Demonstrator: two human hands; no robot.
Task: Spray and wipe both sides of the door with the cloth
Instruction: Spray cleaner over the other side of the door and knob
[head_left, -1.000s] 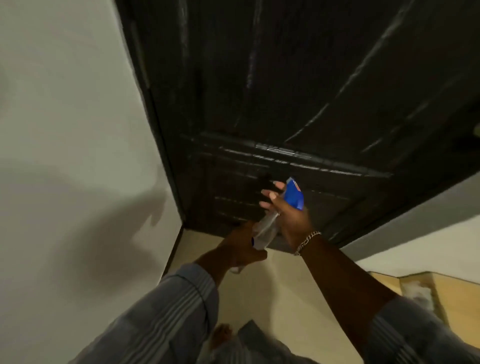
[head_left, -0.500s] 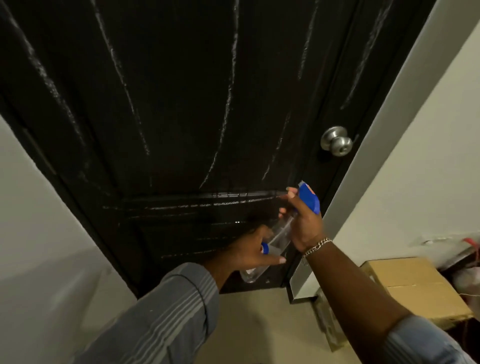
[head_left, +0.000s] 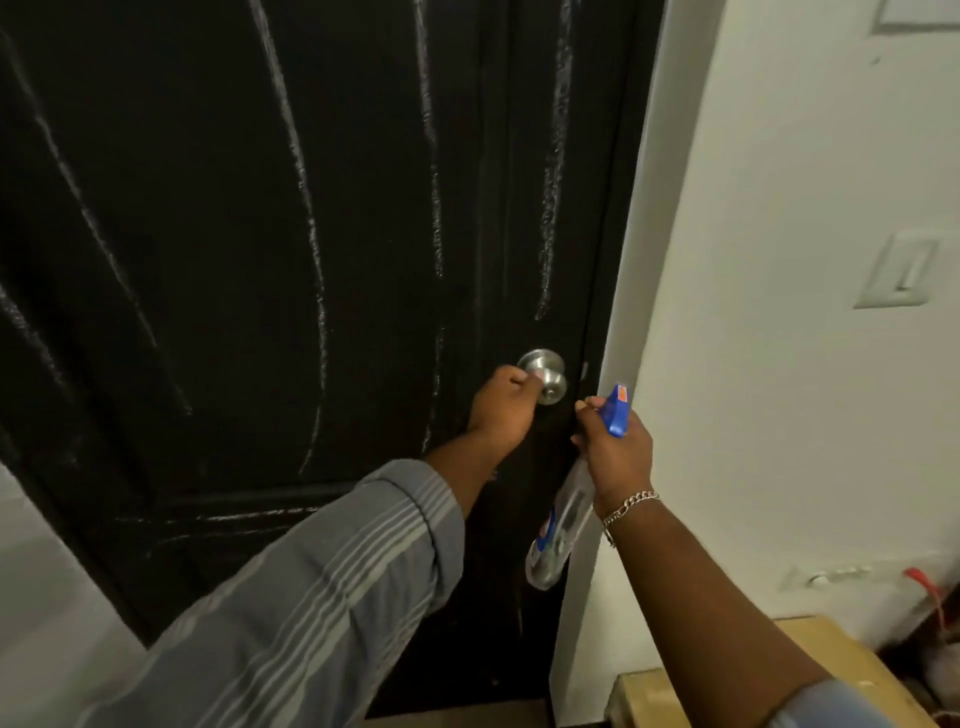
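The black door (head_left: 260, 234) filled the frame's left and centre, shut. At centre, the left hand (head_left: 501, 410) curled its fingers round the knob (head_left: 543, 376); just right, the right hand (head_left: 615, 452) gripped the spray bottle (head_left: 563, 525), hanging neck-up. No cloth showed.

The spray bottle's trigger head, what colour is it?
Blue, on a clear spray bottle held by the right hand; the head view shows it.

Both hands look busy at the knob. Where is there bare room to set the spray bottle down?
Little shows. Best looks the cardboard box top, lower right below the wall. Crowded: left hand grips the door knob, right hand holds the spray bottle beside it. Clutter lies at the far right edge.
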